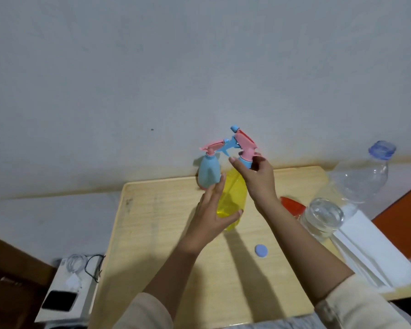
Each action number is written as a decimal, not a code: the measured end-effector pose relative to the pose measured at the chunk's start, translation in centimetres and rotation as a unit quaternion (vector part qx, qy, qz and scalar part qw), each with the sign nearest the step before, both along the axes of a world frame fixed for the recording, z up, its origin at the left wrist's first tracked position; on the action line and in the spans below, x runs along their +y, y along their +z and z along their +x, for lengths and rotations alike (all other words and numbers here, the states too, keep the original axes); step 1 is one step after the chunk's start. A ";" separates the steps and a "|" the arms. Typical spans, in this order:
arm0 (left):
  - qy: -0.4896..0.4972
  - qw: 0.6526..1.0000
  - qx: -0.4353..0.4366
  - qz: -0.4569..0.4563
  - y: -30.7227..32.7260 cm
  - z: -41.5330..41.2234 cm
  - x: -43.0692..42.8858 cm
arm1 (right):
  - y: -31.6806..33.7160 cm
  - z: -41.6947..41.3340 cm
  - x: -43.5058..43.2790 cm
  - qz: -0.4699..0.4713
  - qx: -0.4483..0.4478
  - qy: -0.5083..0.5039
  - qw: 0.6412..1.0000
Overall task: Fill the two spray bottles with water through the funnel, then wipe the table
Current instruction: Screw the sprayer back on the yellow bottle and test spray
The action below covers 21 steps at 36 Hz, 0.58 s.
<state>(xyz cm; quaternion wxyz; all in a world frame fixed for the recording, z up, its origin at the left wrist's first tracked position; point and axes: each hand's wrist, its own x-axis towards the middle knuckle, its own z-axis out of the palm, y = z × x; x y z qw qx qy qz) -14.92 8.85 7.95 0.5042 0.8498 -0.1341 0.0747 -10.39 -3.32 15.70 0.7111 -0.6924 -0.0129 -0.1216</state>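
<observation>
Far left, off the table: white box [64,290] seen on the floor, cables [86,264] coiled on top, a dark phone-like slab [58,303] laid on it.
Table [152,233]: light wood, rim raised, set against a pale wall.
Blue spray bottle [208,174]: stood upright at the far edge, pink-and-blue trigger head fitted.
Left hand [211,217]: fingers spread and wrapped around the yellow spray bottle [231,198], thumb pressed on its near side.
Yellow bottle: upright on the table, just beside the blue one, translucent; fill level cannot be told.
Right hand [256,179]: fingers closed on the collar of the pink trigger head [243,146], held at the yellow bottle's neck; seated or lifted off cannot be told.
Blue cap [261,251]: laid flat on the table, near side, apart from the bottles.
Red funnel [292,205]: partly hidden behind the right wrist and the glass.
Glass [323,218]: clear, water inside.
Plastic water bottle [363,176]: large, clear, uncapped, at the right edge.
White paper towels [375,252]: stacked along the right edge.
</observation>
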 end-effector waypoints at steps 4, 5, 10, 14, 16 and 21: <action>0.011 0.999 -0.003 -0.041 1.1 0.2 -0.7 | 0.9 -0.5 0.6 0.041 0.029 0.044 0.998; 0.018 0.999 -0.005 -0.049 1.3 0.3 -0.8 | 1.1 -0.5 0.5 0.056 0.031 0.054 0.997; 0.037 0.998 -0.027 -0.049 1.9 -0.1 -0.7 | 1.4 -0.9 0.7 0.052 0.014 0.058 0.997; 0.045 0.997 -0.032 -0.052 2.3 -0.3 -0.7 | 2.3 -1.2 0.8 0.061 0.021 0.102 0.993; 0.049 0.997 -0.025 -0.061 2.3 -0.3 -0.5 | 2.6 -1.4 0.9 0.055 0.016 0.126 0.990; 0.053 0.996 -0.038 -0.062 2.4 0.0 -0.1 | 2.9 -1.5 1.5 0.082 0.008 0.103 0.991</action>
